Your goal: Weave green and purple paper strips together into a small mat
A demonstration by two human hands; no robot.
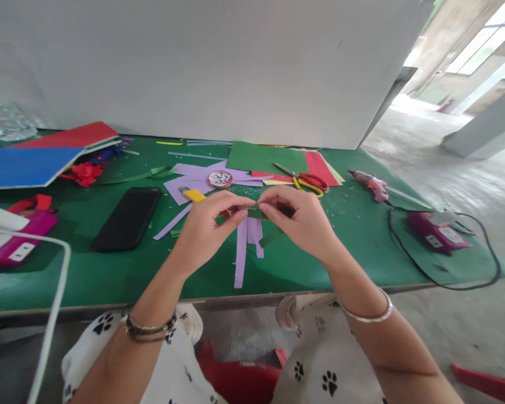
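The person's bare forearms come nearest the camera, the left (145, 314) with dark bracelets (149, 328) and the right (379, 314) with a pale bangle (368, 314); below them show trousers (320, 365) with paw prints. Take the round dish (220, 179) of small bits as the landmark. On the person's side of it, slightly to its right, the two hands almost meet at the fingertips.

The left hand (206, 221) has thumb and forefinger nearly together on a small paper piece (255, 213), its other fingers loosely bent. The right hand (303, 219) pinches likewise at the far edge of that piece, fingers curled; the piece is mostly hidden, so its shape cannot be told. Purple strips (240, 258) extend toward the person from just under the left fingertips; whether they hang or rest on the green table (353, 258) is unclear.

Purple paper (187, 185) lies under and around the dish. Left of the dish and nearer the person is a black phone (126, 219); right of it, scissors (313, 182), and farther right, a pink glue gun (373, 185). A green sheet (267, 158) lies beyond it to the right.
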